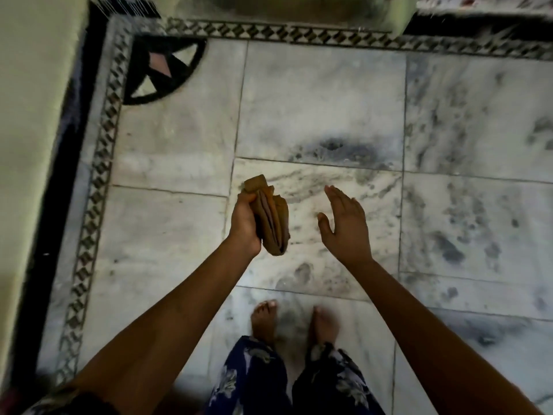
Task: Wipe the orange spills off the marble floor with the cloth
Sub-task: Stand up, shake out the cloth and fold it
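**Cloth gripped above the marble floor**

The left hand (244,223) is clenched around a folded brown cloth (270,217), held in the air over the marble floor (314,94). The right hand (347,226) is spread flat and empty, just beside the cloth but apart from it. 2 bare feet (264,320) stand on the tiles below.

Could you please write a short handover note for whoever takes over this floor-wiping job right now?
Left hand: closed around the folded brown cloth, held above the marble floor.
Right hand: open and empty, beside the cloth, not touching it.
The person stands barefoot, not crouched at the floor.
Done: cannot tell; no orange spills show in this view.
Left: find any spills and wipe them.
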